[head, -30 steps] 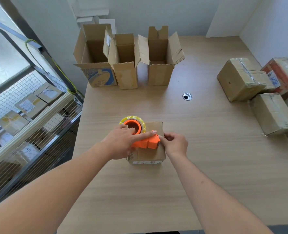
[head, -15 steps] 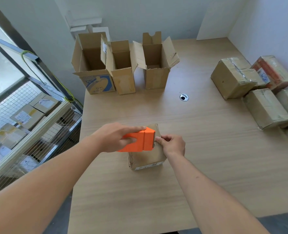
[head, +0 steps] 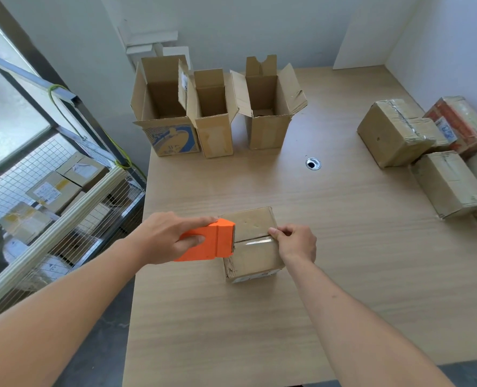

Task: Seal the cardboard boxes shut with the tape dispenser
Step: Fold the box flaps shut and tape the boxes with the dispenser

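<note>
A small closed cardboard box (head: 252, 256) sits on the wooden table (head: 343, 275) in front of me. My left hand (head: 164, 237) grips the orange tape dispenser (head: 210, 243) at the box's left top edge. A shiny strip of clear tape (head: 255, 241) runs from the dispenser across the box's top seam. My right hand (head: 297, 243) pinches the tape's end at the right edge of the box. The tape roll is hidden behind my left hand.
Three open empty cardboard boxes (head: 216, 113) stand at the table's far left. Several taped boxes (head: 427, 152) lie at the right edge. A round cable hole (head: 313, 163) is in the tabletop. A wire cage with parcels (head: 50, 196) stands left of the table.
The dispenser has travelled left across the box top, laying tape along the seam. My right hand keeps hold of the tape end at the right edge.
</note>
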The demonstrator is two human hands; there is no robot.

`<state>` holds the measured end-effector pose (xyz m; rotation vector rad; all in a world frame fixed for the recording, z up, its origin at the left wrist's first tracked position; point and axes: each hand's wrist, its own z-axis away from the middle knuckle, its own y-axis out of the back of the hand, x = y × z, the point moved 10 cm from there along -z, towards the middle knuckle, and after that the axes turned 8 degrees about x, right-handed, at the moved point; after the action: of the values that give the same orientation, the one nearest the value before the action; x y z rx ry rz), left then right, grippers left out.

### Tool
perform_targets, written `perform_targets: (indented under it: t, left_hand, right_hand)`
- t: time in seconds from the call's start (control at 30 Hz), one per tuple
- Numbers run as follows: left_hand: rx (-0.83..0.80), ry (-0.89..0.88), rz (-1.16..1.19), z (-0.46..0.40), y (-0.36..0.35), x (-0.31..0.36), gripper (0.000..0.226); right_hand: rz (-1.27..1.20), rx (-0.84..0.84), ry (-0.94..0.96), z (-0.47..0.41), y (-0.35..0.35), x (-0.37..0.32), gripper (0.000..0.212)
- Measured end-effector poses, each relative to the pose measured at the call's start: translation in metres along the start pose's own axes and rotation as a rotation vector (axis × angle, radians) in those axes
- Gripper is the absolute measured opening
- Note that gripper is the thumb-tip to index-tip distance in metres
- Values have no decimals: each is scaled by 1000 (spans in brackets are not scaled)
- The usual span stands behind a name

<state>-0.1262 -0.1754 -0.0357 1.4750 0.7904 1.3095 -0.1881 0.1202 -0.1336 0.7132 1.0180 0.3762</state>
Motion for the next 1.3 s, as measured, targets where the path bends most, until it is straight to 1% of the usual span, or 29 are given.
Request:
perform_targets:
  t: [0.1, 0.17, 0.27, 0.33, 0.43, 0.5, 0.6, 0.67, 0.7, 0.73, 0.8, 0.83, 0.87, 0.93, 1.0, 1.13, 1.23, 1.3]
  left_hand:
    - [-45, 173, 232, 11, -9, -29, 48]
    - [-83, 267, 334, 23, -15, -47, 43]
    - [-121, 358, 343, 48, -22, -74, 34]
    - [-124, 406, 362, 61, -27, -89, 37]
    - [-127, 431, 360, 64, -35, -95, 32]
    - [-121, 426, 310, 61, -40, -93, 32]
    - [-105, 405, 188, 53, -44, -82, 41]
    - [-116, 381, 139, 48, -49, -75, 44]
    - [-119, 372, 139, 47, -53, -72, 44]
    - [-120, 369, 152, 45, -58, -69, 44]
    - [-118, 352, 150, 45, -66, -63, 44]
    - [-119, 335, 121, 43, -69, -60, 47]
    - [-122, 325, 90, 42, -72, -57, 50]
    - [-128, 338, 49, 38, -78, -57, 52]
    - [-149, 376, 52, 37, -86, -60, 52]
    - [-169, 461, 115, 26, -94, -59, 54]
    - [-269, 434, -79, 32, -103, -65, 45]
    - [-279, 460, -110, 53, -116, -80, 42]
  right_hand:
    - [31, 13, 10, 8, -4, -6, 14]
    - [38, 30, 10, 9, -1, -6, 14]
    - [46, 55, 22, 6, 4, -5, 15]
    - [58, 47, 36, 8, 0, -7, 16]
    - [74, 62, 39, 14, -3, -11, 17]
    - [149, 132, 109, 19, 1, -20, 21]
    - [321, 218, 307, 31, -8, -44, 39]
    - [422, 208, 339, 48, -27, -60, 50]
    - [461, 180, 306, 59, -39, -65, 53]
    - [471, 113, 258, 69, -53, -67, 59]
    - [513, -55, 234, 91, -89, -63, 91]
    - [559, -99, 268, 99, -104, -58, 106]
    - [599, -106, 315, 103, -114, -52, 111]
    - [621, -54, 371, 104, -121, -45, 106]
    - [629, -9, 379, 104, -122, -44, 99]
    - [669, -15, 395, 105, -128, -47, 96]
    - [692, -27, 399, 103, -128, -42, 96]
    - [707, -26, 431, 105, -129, -42, 95]
